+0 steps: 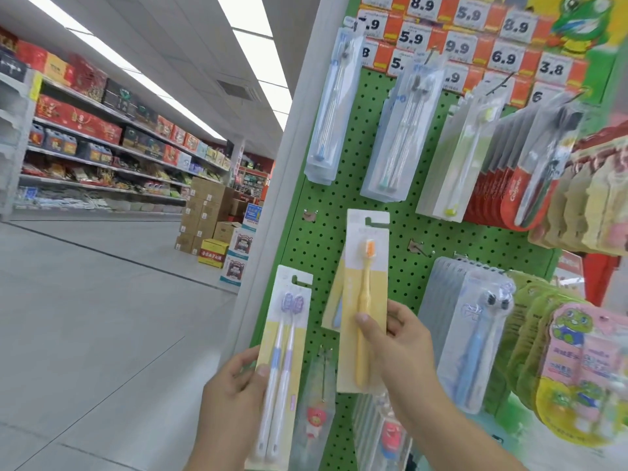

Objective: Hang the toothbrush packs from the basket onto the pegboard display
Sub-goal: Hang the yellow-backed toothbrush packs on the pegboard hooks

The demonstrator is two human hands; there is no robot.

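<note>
Two packs in my hands, both in front of green pegboard [401,232]. Left hand [234,396] pinches twin-brush pack [283,362] at mid card, thumb on front. Right hand [397,338] pinches yellow-brush pack [365,300] low on card, thumb on blister, hang slot up near bare hook [416,248]. Another pack seems tucked behind it, can't tell which. Judgement: packs light, thin card flexes, blister slick. Best hold card edges w/ thumb + fingers, keep slot free. Basket not in view.

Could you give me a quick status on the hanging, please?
Both hands gripping: left hand twin pack, right hand yellow pack. Neither hung. Pegboard hook free.
</note>
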